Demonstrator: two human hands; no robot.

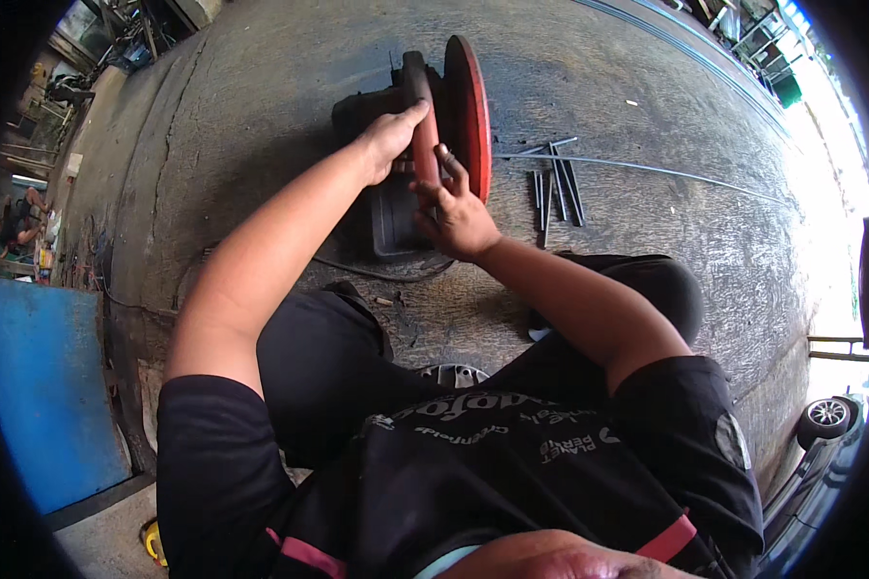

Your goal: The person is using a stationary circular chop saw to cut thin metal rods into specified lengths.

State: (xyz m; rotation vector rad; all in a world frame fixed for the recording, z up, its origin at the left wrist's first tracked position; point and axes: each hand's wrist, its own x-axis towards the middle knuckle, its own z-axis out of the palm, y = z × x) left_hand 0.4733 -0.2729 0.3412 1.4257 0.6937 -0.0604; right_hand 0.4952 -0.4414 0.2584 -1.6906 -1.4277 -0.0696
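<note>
In front of me on the floor stands what looks like a cut-off saw (pixel 386 227), with a dark body and base. A large red disc (pixel 481 125), seen nearly edge-on, rises at its right side. Left of the disc is a long red guard-like part (pixel 426 145), darker at its far end. My left hand (pixel 393 142) is closed on this red part from the left, thumb on top. Nearer to me, my right hand (pixel 457 214) has its fingers curled round the near end of the same part, close beside the disc. Its fingertips are partly hidden.
Several short metal pieces (pixel 560 183) lie right of the saw, beside a long thin rod (pixel 657 170). A black cable (pixel 381 275) runs along the concrete floor near my knees. A blue panel (pixel 48 386) stands at left, a parked car (pixel 826 473) at lower right.
</note>
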